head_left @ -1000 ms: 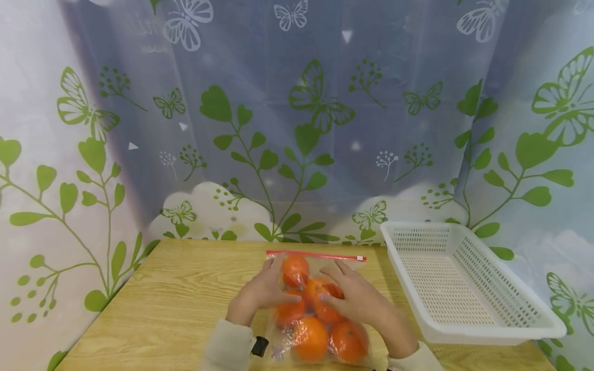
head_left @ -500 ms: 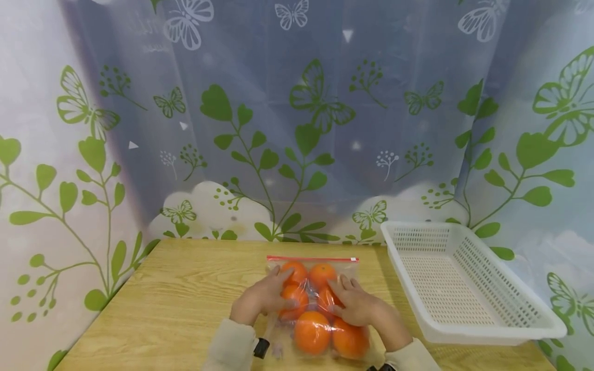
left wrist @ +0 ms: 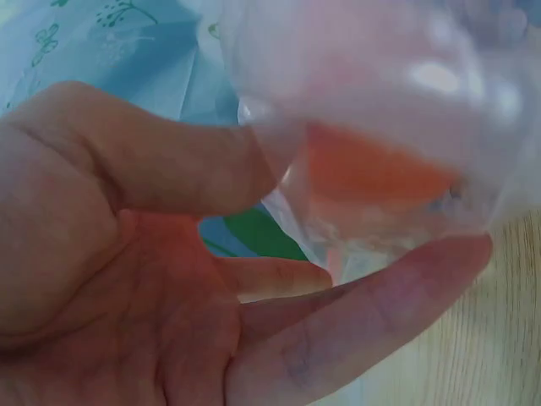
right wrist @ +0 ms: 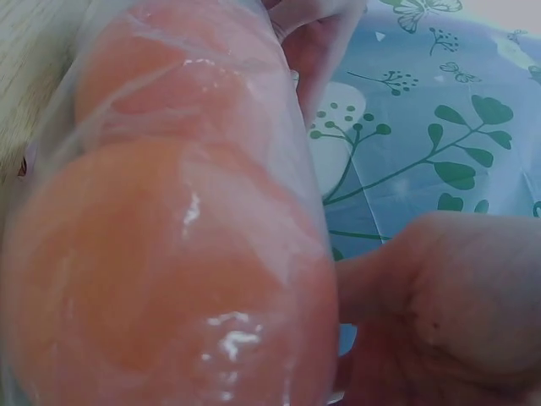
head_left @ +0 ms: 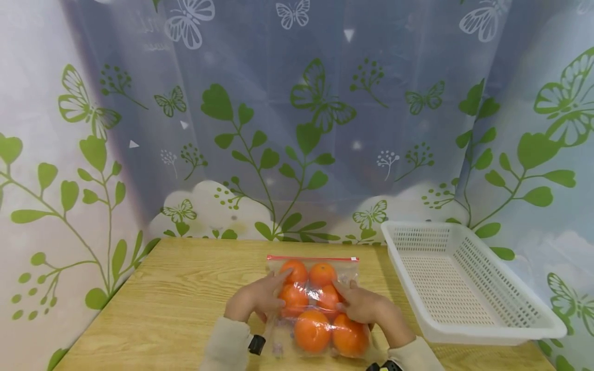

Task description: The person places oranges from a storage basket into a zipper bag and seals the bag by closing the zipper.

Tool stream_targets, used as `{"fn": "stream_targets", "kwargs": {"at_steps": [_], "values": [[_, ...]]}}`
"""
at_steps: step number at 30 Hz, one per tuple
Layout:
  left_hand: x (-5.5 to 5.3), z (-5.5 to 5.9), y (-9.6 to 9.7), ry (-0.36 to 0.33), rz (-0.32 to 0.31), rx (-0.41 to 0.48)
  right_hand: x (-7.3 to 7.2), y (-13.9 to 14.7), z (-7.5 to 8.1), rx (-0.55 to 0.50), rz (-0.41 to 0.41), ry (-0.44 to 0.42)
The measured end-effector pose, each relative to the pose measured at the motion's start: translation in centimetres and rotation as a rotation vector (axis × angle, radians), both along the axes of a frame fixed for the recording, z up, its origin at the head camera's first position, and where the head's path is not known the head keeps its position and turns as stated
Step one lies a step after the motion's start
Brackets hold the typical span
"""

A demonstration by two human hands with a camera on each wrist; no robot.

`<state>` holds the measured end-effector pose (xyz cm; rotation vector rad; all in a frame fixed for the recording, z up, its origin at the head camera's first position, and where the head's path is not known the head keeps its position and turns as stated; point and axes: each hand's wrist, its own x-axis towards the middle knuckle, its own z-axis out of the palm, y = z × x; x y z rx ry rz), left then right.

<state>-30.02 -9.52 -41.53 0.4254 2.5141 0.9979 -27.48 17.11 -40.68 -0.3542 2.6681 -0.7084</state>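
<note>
A clear zip bag (head_left: pixel 315 258) with a red slider strip lies on the table, holding several oranges (head_left: pixel 312 331) in two columns. My left hand (head_left: pixel 257 298) grips its left side; in the left wrist view the thumb (left wrist: pixel 203 165) lies against the plastic and the fingers (left wrist: pixel 372 330) reach under it. On the opposite side my right hand (head_left: pixel 366 305) holds the bag's right edge, with the thumb over the front. In the right wrist view, the bagged oranges (right wrist: pixel 169 279) hide most of the right fingers.
A white perforated plastic basket (head_left: pixel 419 296) stands on the right of the wooden table (head_left: pixel 185 288). Behind and on both sides hangs a curtain (head_left: pixel 260 154) printed with leaves and butterflies.
The upper oranges have shifted from a staggered heap into two columns, and the red strip now lies straighter. Both hands have slid from on top of the bag to its sides.
</note>
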Motion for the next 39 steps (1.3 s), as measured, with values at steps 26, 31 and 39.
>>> {"fn": "stream_targets", "kwargs": {"at_steps": [26, 31, 39], "values": [[0.2, 0.4, -0.2, -0.132, -0.002, 0.011, -0.3, 0.4, 0.2, -0.027, 0.153, 0.047], [0.3, 0.3, -0.4, -0.132, 0.044, 0.010, -0.5, 0.2, -0.2, -0.064, 0.191, 0.066], [-0.2, -0.3, -0.4, -0.090, 0.032, 0.022, -0.7, -0.1, -0.3, -0.065, 0.117, 0.061]]}}
